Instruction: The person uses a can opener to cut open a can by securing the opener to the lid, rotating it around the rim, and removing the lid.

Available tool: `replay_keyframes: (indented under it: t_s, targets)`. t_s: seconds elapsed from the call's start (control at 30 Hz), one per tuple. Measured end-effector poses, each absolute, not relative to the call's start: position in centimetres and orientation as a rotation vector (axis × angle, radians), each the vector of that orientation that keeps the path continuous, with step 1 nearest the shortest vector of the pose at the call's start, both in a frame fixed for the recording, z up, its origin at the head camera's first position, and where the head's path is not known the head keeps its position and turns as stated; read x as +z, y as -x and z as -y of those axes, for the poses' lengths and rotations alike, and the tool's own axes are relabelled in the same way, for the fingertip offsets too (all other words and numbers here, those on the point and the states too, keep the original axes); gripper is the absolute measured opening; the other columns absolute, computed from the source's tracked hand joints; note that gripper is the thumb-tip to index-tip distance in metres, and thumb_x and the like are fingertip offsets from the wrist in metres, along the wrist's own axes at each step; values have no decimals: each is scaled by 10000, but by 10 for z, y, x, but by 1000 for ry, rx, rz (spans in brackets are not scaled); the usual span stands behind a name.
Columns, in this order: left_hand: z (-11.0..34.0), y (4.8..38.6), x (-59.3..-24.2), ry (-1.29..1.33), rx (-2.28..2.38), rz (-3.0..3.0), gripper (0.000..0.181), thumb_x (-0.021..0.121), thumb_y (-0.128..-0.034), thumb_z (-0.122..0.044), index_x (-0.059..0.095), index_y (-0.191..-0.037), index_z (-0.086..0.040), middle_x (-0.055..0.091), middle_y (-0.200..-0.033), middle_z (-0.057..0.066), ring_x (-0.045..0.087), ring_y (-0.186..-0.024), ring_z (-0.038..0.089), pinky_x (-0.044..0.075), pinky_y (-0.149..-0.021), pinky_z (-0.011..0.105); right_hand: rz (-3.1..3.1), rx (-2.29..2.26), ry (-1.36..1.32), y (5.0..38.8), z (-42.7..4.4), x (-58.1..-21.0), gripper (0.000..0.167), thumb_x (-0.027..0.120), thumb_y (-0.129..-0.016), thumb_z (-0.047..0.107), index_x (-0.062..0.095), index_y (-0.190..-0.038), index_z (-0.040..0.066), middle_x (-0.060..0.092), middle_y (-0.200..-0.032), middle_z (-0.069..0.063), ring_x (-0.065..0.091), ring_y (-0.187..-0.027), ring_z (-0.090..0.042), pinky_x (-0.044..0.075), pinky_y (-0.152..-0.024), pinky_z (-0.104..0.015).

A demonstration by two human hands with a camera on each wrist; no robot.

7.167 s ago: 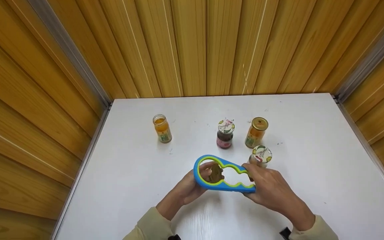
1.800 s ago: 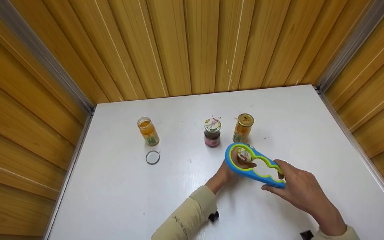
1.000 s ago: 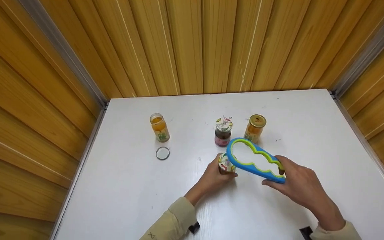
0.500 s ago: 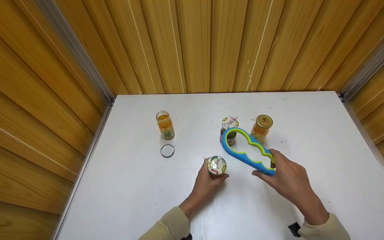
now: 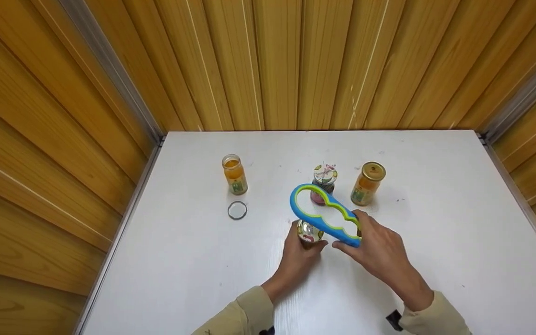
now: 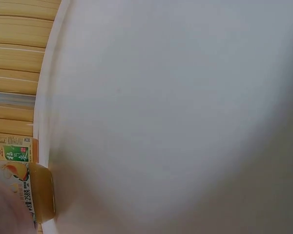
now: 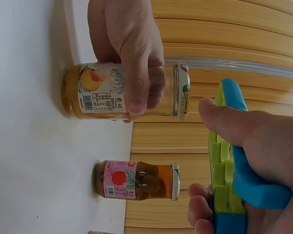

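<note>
Moved toward jar point(image 7: 103, 91): opener point(image 5: 327, 228), its end gripped by right hand point(image 5: 385, 246). Jar: upright near pink jar point(image 7: 139, 180), left hand point(image 5: 296, 256) wrapped round body; probably glass, weighty, slippery, best held mid-body. Beyond: gold-lidded jar point(image 5: 368, 184), open jar point(image 5: 235, 177).

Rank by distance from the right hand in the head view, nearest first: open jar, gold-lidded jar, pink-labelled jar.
1. Gold-lidded jar: beyond the right hand
2. Pink-labelled jar: partly behind the opener
3. Open jar: left side
</note>
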State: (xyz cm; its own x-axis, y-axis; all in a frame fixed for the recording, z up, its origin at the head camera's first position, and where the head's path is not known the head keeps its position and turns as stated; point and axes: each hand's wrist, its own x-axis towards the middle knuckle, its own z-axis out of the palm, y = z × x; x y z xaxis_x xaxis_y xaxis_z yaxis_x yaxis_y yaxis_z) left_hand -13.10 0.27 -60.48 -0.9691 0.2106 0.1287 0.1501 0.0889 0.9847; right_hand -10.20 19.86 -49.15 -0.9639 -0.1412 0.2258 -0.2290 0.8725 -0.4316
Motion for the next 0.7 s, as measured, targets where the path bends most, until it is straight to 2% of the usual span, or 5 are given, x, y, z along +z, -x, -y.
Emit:
replay_keyframes:
  t_s: [0.13, 0.27, 0.47, 0.7]
  targets:
    - [-7, 132, -605, -405, 2052, -2276, 769, 788, -941, -266, 323, -1553, -250, 511, -1439, -75, 503, -1330, 107, 444, -1099, 311, 2872, 682, -307, 103, -196, -497, 874, 948, -730, 403, 518, -1363, -20, 691, -1129, -204, 690, -876, -302, 570, -681, -470]
    - [-13, 132, -604, -413, 2050, -2259, 785, 769, -956, -216, 299, -1585, -224, 488, -1491, -91, 474, -1373, 93, 436, -1101, 290, 2881, 668, -316, 104, -193, -503, 896, 945, -729, 423, 512, -1376, -21, 680, -1151, -215, 694, -891, -328, 575, -694, -487]
    - [-23, 135, -604, -408, 2097, -2203, 660, 743, -947, -66, 409, -1507, -171, 540, -1436, -86, 513, -1338, 99, 445, -1095, 290, 2861, 623, -312, 103, -190, -509, 901, 951, -708, 450, 531, -1362, -6, 671, -1089, -183, 678, -868, -328, 562, -688, -490]
    - [-30, 137, -602, -385, 2077, -2201, 617, 735, -969, -101, 415, -1487, -200, 523, -1441, -74, 481, -1376, 97, 410, -1115, 264, 2874, 611, -305, 102, -190, -510, 893, 937, -725, 461, 537, -1362, -21, 662, -1087, -188, 669, -873, -325, 560, -703, -496]
